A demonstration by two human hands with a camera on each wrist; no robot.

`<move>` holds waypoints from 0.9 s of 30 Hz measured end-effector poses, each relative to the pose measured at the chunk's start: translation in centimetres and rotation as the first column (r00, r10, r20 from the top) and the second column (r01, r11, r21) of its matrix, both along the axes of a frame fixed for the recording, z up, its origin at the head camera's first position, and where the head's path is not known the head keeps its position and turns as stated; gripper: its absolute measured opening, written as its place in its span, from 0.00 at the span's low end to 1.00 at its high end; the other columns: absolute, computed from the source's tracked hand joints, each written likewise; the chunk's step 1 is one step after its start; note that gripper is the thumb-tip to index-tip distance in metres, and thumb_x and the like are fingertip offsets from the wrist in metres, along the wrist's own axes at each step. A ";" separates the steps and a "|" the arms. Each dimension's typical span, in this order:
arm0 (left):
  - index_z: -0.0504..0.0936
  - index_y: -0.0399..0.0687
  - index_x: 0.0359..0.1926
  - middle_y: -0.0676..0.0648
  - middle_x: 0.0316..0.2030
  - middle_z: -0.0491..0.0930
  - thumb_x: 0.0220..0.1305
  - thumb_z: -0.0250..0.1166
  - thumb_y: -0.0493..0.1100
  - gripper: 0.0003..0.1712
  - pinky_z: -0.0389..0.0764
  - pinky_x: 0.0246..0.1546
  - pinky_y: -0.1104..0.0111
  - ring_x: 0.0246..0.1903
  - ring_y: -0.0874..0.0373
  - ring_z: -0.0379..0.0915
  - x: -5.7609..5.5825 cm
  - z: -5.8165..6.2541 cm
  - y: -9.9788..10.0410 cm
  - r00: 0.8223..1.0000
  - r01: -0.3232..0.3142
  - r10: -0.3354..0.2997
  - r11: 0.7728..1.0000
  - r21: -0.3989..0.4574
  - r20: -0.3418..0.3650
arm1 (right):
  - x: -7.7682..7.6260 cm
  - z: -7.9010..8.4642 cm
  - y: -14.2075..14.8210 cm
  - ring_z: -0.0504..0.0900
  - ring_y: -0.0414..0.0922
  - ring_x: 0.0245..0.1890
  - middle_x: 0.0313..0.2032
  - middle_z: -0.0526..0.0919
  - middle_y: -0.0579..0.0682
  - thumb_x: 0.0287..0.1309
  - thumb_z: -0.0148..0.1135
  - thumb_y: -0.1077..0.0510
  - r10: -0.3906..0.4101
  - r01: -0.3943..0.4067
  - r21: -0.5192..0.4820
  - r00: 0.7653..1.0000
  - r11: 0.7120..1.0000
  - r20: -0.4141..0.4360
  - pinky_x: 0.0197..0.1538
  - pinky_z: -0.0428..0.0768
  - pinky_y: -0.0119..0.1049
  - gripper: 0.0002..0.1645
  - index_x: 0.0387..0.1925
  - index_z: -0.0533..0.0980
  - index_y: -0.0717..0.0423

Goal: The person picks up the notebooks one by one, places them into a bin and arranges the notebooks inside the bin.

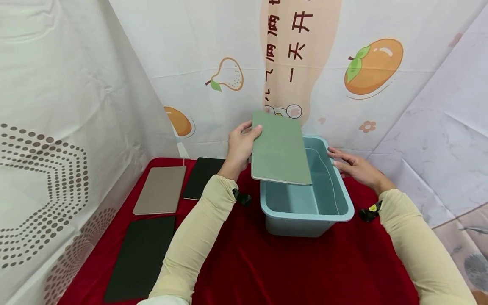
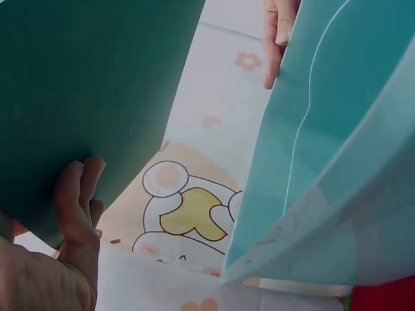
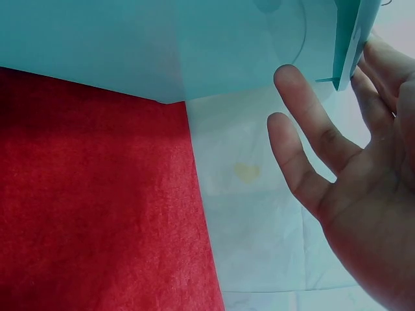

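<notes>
My left hand (image 1: 241, 146) grips the left edge of a thin green notebook (image 1: 280, 148), thumb on the upper face. In the left wrist view, fingers (image 2: 78, 194) lie against its darker underside. The notebook is held tilted above the left part of a light blue plastic bin (image 1: 306, 218). At the bin's right rim is my right hand (image 1: 356, 169), touching it with fairly straight fingers. The right wrist view shows two fingers (image 3: 301, 155) spread apart beside the bin's outer wall (image 3: 130, 45). Inside the bin, the visible floor is bare; the notebook hides the rest.
On the red cloth (image 1: 244, 262) at left lie a beige notebook (image 1: 160, 190), a black notebook (image 1: 202, 176) partly behind the left arm, and a larger black one (image 1: 141, 258) nearer the front. A printed white curtain (image 1: 190, 38) hangs close behind the bin.
</notes>
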State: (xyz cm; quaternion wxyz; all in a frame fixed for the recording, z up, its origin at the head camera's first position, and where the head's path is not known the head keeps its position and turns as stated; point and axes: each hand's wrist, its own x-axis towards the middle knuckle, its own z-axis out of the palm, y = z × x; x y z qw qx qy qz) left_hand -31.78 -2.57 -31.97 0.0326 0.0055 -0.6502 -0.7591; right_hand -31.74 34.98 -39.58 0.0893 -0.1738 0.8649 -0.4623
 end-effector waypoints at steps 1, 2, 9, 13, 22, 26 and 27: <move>0.75 0.50 0.69 0.46 0.61 0.81 0.69 0.68 0.49 0.29 0.87 0.47 0.61 0.49 0.52 0.86 0.0 0.0 0.1 1.000 -0.001 0.001 1.000 0.007 0.000 | 0.0 0.0 0.0 0.83 0.28 0.46 0.82 0.50 0.51 0.77 0.52 0.52 -0.001 0.001 0.003 1.000 1.000 -0.002 0.46 0.84 0.29 0.32 0.77 0.61 0.53; 0.76 0.50 0.68 0.46 0.61 0.81 0.69 0.68 0.49 0.29 0.87 0.47 0.61 0.48 0.53 0.86 0.0 0.0 0.2 1.000 -0.003 0.003 1.000 0.016 0.002 | 0.1 0.0 0.0 0.83 0.28 0.46 0.82 0.50 0.51 0.77 0.52 0.51 -0.004 0.004 0.003 1.000 1.000 -0.003 0.45 0.84 0.29 0.32 0.77 0.62 0.53; 0.78 0.52 0.65 0.46 0.57 0.83 0.69 0.68 0.48 0.25 0.86 0.46 0.63 0.46 0.54 0.85 -0.3 0.0 0.9 1.000 -0.017 0.017 0.998 0.055 0.004 | 0.1 0.0 -0.1 0.85 0.31 0.43 0.82 0.51 0.50 0.78 0.52 0.52 0.006 -0.006 -0.011 1.000 1.000 -0.002 0.45 0.84 0.29 0.31 0.77 0.63 0.54; 0.78 0.54 0.66 0.45 0.56 0.82 0.69 0.68 0.49 0.27 0.86 0.46 0.62 0.46 0.54 0.85 -0.5 -0.2 1.5 1.000 -0.022 0.022 0.999 0.028 0.015 | 0.0 0.0 -0.1 0.85 0.31 0.44 0.82 0.50 0.49 0.78 0.51 0.52 0.007 -0.007 -0.008 1.000 1.000 0.002 0.46 0.84 0.29 0.31 0.77 0.62 0.54; 0.78 0.56 0.66 0.45 0.48 0.83 0.68 0.69 0.50 0.26 0.86 0.43 0.63 0.42 0.55 0.84 -0.8 -0.6 2.8 0.998 -0.043 0.041 0.998 0.037 0.055 | -0.2 0.0 0.0 0.84 0.28 0.48 0.83 0.47 0.47 0.78 0.51 0.50 0.008 -0.008 -0.007 0.999 1.000 0.036 0.49 0.84 0.29 0.34 0.79 0.59 0.51; 0.79 0.56 0.65 0.44 0.49 0.83 0.68 0.69 0.50 0.26 0.85 0.45 0.63 0.42 0.54 0.84 -0.9 -0.5 3.5 0.996 -0.070 0.066 0.996 0.050 0.066 | -0.2 -0.1 0.1 0.83 0.27 0.49 0.83 0.47 0.47 0.78 0.51 0.50 0.006 -0.005 -0.006 0.999 1.000 0.036 0.49 0.84 0.28 0.34 0.79 0.59 0.50; 0.79 0.56 0.65 0.43 0.56 0.81 0.68 0.69 0.50 0.26 0.85 0.46 0.63 0.43 0.54 0.84 -0.9 -0.4 3.7 0.995 -0.077 0.074 0.996 0.051 0.066 | -0.2 -0.1 0.1 0.83 0.27 0.49 0.83 0.47 0.47 0.78 0.51 0.50 0.005 -0.005 -0.005 0.999 1.000 0.034 0.49 0.84 0.28 0.33 0.79 0.59 0.50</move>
